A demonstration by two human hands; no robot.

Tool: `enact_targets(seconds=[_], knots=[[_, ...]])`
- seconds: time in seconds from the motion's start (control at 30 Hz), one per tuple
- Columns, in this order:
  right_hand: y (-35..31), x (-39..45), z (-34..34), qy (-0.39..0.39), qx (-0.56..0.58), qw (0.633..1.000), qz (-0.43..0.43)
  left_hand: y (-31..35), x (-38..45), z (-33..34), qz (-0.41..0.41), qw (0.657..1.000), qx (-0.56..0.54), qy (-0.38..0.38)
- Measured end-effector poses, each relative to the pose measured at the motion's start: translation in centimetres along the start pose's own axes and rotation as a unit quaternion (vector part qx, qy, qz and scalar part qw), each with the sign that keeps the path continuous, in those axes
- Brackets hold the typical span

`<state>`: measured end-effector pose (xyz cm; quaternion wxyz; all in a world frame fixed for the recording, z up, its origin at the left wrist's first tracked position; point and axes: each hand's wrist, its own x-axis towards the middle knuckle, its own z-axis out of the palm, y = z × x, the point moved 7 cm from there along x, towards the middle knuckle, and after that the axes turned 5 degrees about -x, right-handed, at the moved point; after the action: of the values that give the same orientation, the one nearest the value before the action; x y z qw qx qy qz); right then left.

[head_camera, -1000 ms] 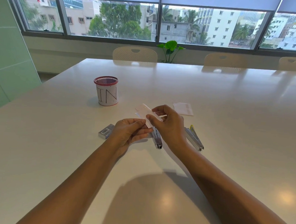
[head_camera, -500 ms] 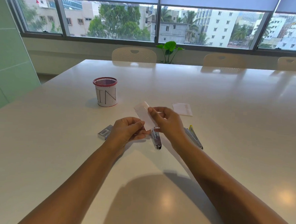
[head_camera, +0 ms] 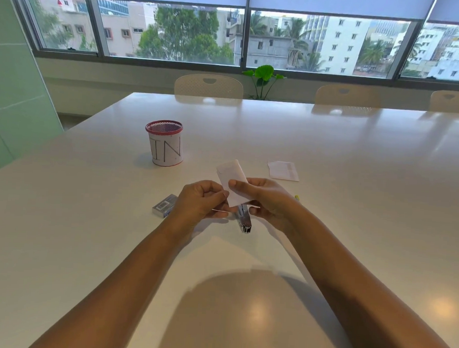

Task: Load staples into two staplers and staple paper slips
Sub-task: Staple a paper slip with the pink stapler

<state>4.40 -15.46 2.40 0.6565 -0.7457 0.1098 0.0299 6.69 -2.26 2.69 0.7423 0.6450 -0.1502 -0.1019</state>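
Note:
Both hands meet over the white table (head_camera: 330,158). My right hand (head_camera: 267,199) pinches a white paper slip (head_camera: 232,175) that stands tilted up and to the left. My left hand (head_camera: 199,200) holds its fingers curled against the slip's lower edge, where another thin paper edge shows. Under the hands lies a silver stapler (head_camera: 244,220), its nose pointing toward me. A second stapler is almost hidden behind my right wrist; only a yellow tip (head_camera: 297,197) shows. A small grey staple box (head_camera: 164,206) lies left of my left hand.
A red-rimmed mesh cup (head_camera: 164,144) marked "IN" stands at the back left. More white slips (head_camera: 283,170) lie flat beyond my right hand. Chairs and a potted plant (head_camera: 262,79) line the far edge under the windows.
The slip has swung more upright between the hands. My right hand has shifted left and lower, hiding most of the second stapler.

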Motion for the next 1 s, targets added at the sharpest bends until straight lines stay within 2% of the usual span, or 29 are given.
enact_targets(seconds=[0.2,0.37,0.47,0.6,0.77,0.9,1.0], knots=[[0.4,0.0,-0.2,0.001,0.054,0.998,0.029,-0.1,0.0,0.3,0.002,1.0,0.015,-0.021],[0.5,0.3,-0.5,0.005,0.038,0.999,0.028,-0.5,0.1,0.4,-0.016,0.999,0.01,-0.027],[0.6,0.6,-0.6,0.004,0.022,1.0,0.019,-0.4,0.3,-0.3,-0.004,1.0,-0.014,0.001],[0.6,0.6,-0.6,0.026,-0.071,0.997,0.011,0.2,0.9,-1.5,0.03,0.999,-0.019,0.037],[0.3,0.5,-0.5,0.036,-0.113,0.993,0.006,0.1,1.1,-1.4,0.028,0.999,-0.014,0.029],[0.0,0.3,-0.4,0.031,-0.116,0.993,-0.014,0.1,1.2,-1.6,0.032,0.999,-0.015,0.029],[-0.1,0.4,-0.7,0.045,-0.071,0.996,-0.031,0.0,1.2,-1.2,0.028,0.999,-0.007,0.015]])
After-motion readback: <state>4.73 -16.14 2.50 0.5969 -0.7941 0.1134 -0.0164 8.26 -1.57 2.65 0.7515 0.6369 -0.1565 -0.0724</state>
